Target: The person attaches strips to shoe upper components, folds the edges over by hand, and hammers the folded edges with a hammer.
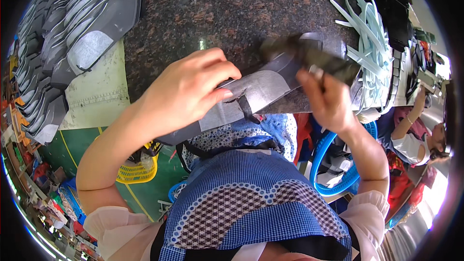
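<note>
A dark grey flat piece with a silvery patch [266, 87] lies along the near table edge, its left end jutting out over my apron. A short dark strap [248, 110] sticks out from a slit in the patch. My left hand [191, 84] is closed on the piece's far edge, thumb and fingers pinching it. Above the piece's right end, my right hand [328, 99] is wrapped round a dark hammer-like tool [333, 64]. Motion smears that tool, so its exact shape is unclear.
Stacks of similar grey pieces [104, 24] fill the table's left. Pale green strips [369, 43] lie in a heap at the right. Below the table are a yellow basket [137, 173] and a blue-rimmed basket [316, 164]. Another person [411, 140] sits at far right.
</note>
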A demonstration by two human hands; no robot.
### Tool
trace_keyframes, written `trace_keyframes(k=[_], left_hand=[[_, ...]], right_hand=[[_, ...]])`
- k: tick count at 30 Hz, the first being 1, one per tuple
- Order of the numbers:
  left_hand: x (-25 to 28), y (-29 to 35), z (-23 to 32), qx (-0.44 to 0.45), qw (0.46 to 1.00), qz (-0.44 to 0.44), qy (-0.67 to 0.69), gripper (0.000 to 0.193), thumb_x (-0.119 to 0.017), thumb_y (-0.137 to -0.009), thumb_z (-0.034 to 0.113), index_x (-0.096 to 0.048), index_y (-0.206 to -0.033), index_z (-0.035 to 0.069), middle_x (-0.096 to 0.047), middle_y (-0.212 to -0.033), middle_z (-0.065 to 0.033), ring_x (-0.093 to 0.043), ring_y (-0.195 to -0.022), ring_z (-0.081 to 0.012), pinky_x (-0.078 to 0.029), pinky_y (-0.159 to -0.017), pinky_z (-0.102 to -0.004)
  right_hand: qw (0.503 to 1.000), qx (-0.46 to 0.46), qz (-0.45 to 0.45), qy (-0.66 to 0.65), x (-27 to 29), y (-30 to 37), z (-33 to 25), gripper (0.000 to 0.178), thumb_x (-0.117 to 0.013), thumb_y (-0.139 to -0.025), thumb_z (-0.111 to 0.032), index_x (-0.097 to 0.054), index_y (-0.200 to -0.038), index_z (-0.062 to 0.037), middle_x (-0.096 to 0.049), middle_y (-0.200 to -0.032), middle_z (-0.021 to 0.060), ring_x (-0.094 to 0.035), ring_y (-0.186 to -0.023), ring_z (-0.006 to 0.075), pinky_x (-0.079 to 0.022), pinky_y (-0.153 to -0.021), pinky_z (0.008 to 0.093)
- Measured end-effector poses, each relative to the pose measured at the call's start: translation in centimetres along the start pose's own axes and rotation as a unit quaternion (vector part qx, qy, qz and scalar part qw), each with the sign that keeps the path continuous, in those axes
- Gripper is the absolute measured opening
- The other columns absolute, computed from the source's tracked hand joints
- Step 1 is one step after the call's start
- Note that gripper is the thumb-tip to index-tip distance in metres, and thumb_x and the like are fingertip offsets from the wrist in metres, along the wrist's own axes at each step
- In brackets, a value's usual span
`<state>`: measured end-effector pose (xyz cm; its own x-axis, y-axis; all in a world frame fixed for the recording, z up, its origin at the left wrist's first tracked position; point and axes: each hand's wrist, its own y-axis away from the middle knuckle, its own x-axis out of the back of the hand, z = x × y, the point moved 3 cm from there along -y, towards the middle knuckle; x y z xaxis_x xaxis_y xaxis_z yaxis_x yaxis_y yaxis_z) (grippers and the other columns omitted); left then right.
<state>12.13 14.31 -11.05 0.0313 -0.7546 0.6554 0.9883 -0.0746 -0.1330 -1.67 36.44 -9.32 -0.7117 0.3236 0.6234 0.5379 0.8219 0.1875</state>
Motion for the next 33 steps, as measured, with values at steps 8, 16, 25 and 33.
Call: trace_keyframes(k=[8,16,25,33], left_hand=[[-1.7,3.0,0.9,-0.095,0.981,0.078,-0.153,0.02,-0.08,-0.073,0.001,-0.062,-0.082,0.002,-0.052,-0.079,-0.0054,-0.056,-0.066,-0.0195,-0.047,-0.052,-0.0314],[-0.5,4.7,-0.6,-0.009,0.993,0.113,-0.011,0.028,-0.082,-0.073,0.003,-0.071,-0.099,0.0,-0.059,-0.084,-0.0053,-0.06,-0.068,-0.0221,-0.049,-0.054,-0.0329],[-2.6,3.8,0.4,-0.085,0.963,0.183,-0.18,0.017,-0.081,-0.071,0.004,-0.068,-0.082,0.004,-0.055,-0.077,-0.0035,-0.057,-0.063,-0.0185,-0.047,-0.05,-0.0307],[-1.0,2.5,-0.5,0.017,0.99,0.138,-0.018,0.021,-0.079,-0.079,0.007,-0.072,-0.098,0.003,-0.062,-0.088,-0.0064,-0.061,-0.072,-0.024,-0.051,-0.063,-0.0376]], right_hand=[[0.999,0.013,0.02,-0.022,-1.1,-1.1,-1.2,0.014,-0.063,-0.098,-0.006,-0.062,-0.087,0.0025,-0.056,-0.059,0.0079,-0.054,-0.049,0.0138,-0.044,-0.047,0.0324],[0.997,0.053,-0.042,-0.022,-2.5,-1.1,-1.9,0.02,-0.059,-0.102,-0.011,-0.059,-0.085,0.0,-0.051,-0.055,0.0039,-0.048,-0.051,0.0081,-0.037,-0.044,0.0305],[0.999,-0.007,0.042,-0.032,-0.3,-4.0,-3.6,0.013,-0.057,-0.103,-0.011,-0.057,-0.103,0.0019,-0.055,-0.063,0.0062,-0.052,-0.055,0.0075,-0.041,-0.048,0.0322],[0.999,-0.029,-0.014,-0.008,-0.7,-2.4,-2.8,0.019,-0.065,-0.098,-0.013,-0.057,-0.097,0.0038,-0.053,-0.06,0.0108,-0.048,-0.05,0.0132,-0.037,-0.047,0.0352]])
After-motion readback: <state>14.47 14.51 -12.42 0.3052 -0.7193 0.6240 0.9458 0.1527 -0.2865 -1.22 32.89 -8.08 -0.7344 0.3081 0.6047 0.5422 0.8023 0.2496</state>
